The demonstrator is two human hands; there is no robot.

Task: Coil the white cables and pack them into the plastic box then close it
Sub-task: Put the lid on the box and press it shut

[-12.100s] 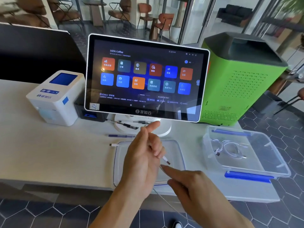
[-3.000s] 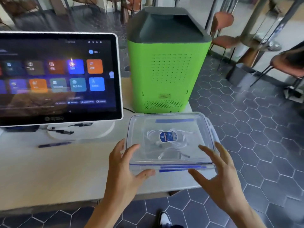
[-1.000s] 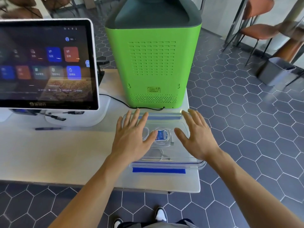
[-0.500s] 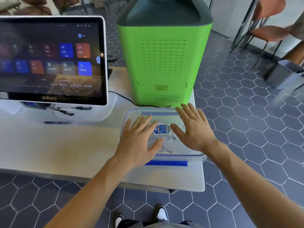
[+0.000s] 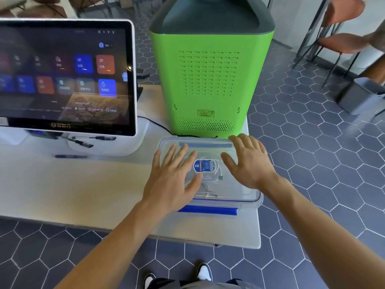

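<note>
now one lidded plastic box [image 5: 248, 200]; left hand [image 5: 173, 180], right hand [image 5: 250, 163] flat, fingers spread, pressing lid [image 5: 205, 146].

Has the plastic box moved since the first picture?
Yes. The plastic box, then apart from the green machine, now sits lidded right in front of it.

I see a bright green machine [image 5: 210, 80] with a dark grey top at upper centre, a clear plastic box [image 5: 245, 197] with blue clips and blue label, white cables [image 5: 215, 174] inside, and grey hexagon floor tiles [image 5: 312, 163].
</note>
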